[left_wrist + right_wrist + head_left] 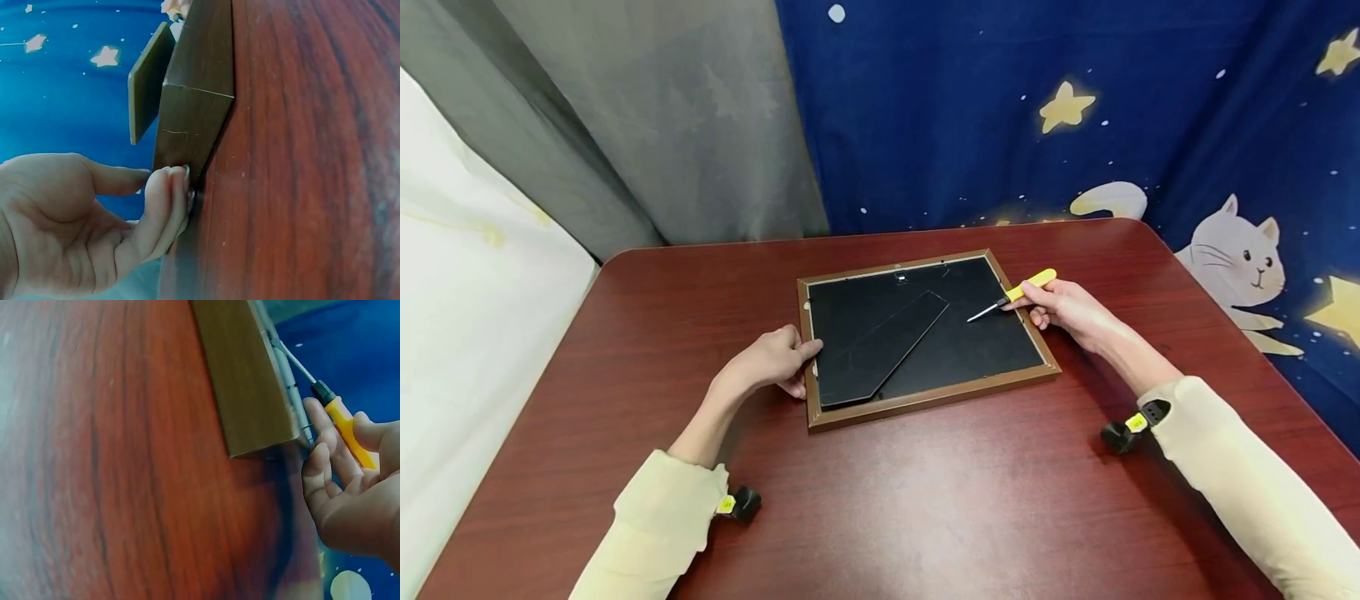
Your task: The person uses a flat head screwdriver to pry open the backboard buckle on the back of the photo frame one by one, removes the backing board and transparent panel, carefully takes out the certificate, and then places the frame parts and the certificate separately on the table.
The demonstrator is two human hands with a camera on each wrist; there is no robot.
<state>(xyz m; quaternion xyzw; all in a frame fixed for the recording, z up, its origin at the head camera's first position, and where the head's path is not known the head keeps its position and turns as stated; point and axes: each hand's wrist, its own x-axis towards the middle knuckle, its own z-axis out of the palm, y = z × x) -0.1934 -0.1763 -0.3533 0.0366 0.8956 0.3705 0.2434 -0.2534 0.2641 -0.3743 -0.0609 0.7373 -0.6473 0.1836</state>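
A picture frame with brown edges lies face down on the table, its black backing board showing. The stand leg slants across the backing, and in the left wrist view its end juts above the frame. My left hand grips the frame's left side, thumb over the top edge and fingers against the outer side. In my right hand is a screwdriver with a yellow handle, pinched by thumb and fingers. Its metal shaft points left over the backing, and the hand is at the frame's right edge.
The reddish-brown wooden table extends around the frame on all sides. Behind its far edge hang a grey curtain and a blue curtain with stars and a cat. A small metal hanger sits near the backing's far edge.
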